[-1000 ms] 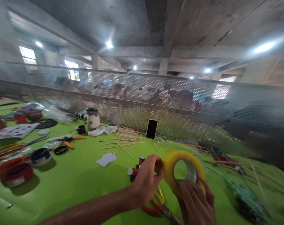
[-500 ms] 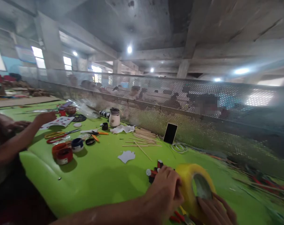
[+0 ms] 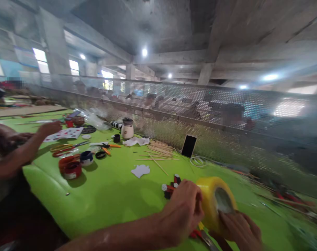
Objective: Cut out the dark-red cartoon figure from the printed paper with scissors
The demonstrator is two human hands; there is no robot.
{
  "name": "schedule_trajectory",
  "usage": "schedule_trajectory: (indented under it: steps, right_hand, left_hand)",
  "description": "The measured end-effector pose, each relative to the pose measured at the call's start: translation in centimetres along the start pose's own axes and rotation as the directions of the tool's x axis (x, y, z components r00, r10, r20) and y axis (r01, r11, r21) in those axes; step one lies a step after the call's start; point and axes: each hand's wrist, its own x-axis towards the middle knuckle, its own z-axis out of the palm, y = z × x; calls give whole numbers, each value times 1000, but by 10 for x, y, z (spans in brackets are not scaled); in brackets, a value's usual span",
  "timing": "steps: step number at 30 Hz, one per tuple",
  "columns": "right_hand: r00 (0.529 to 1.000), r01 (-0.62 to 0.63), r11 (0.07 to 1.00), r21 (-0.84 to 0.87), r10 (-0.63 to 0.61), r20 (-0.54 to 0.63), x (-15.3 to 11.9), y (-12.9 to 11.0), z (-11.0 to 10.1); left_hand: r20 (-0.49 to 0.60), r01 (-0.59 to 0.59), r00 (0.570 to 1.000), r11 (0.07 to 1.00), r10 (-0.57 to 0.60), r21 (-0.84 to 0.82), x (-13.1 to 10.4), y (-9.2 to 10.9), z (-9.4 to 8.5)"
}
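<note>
Yellow tape roll: in front of the wearer, on edge; the hollow core opens rightward and toward the viewer, its axis running sideways, the broad round face roughly upright. Whether its underside meets the green tabletop is hidden.
Right hand: fingers hooked into the core, clasping the wall, likely to steady the roll and leave its outer surface free.
Left hand: fingers curled together beside that surface; cannot tell whether they pinch a tape end.
Scissors: below the hands, partly covered, probably lying there for easy reach.
Red-and-black rods: bunched just beyond the left hand, partly behind it.
White paper scrap: flat, left of the rods.
Wooden sticks: loosely heaped farther off, most lying roughly alike.
Phone: tilted up near the mesh screen, perhaps leaned there to stand; a white coiled cable lies beside it.
Pale jar: upright by the screen's foot.
</note>
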Motion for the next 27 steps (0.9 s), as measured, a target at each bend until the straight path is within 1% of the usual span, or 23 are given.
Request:
schedule_trajectory:
  steps: [3,5,7,9,12,14,17,21,24,27]
  right_hand:
    - [996,-44,999,-7,44,72,11,-16,-5]
    - [994,-74,997,-7,75,84,17,-21,-6]
    - [991,-109,994,-12,109,77,20,-21,-7]
    - [989,-130,991,-14,130,67,22,-17,-7]
    - [992,-119,993,-7,119,50,25,-11,-7]
    - [993,-112,994,-8,112,40,27,-10,-7]
    - [991,-125,992,-4,125,38,26,-11,-6]
    - [991,-125,992,22,123,58,23,-14,-8]
    - [989,-124,992,33,121,80,27,-18,-10]
    - [989,-129,991,31,126,75,32,-21,-11]
  left_hand:
    - [12,64,998,998,-64,-22,-5,2,0]
    - [46,84,996,996,-82,-39,-8,2,-2]
    - [90,86,993,994,-80,-69,-8,0,-5]
    - [138,83,988,990,-67,-114,-2,-4,-10]
    - [206,92,977,978,-53,-186,12,-11,-17]
    - [232,98,972,971,-46,-216,20,-15,-21]
    - [227,93,973,967,-38,-239,26,-18,-23]
    - [187,74,982,968,-29,-239,26,-24,-20]
    - [165,55,986,973,-18,-223,27,-30,-17]
    - [117,26,993,976,-1,-218,28,-36,-14]
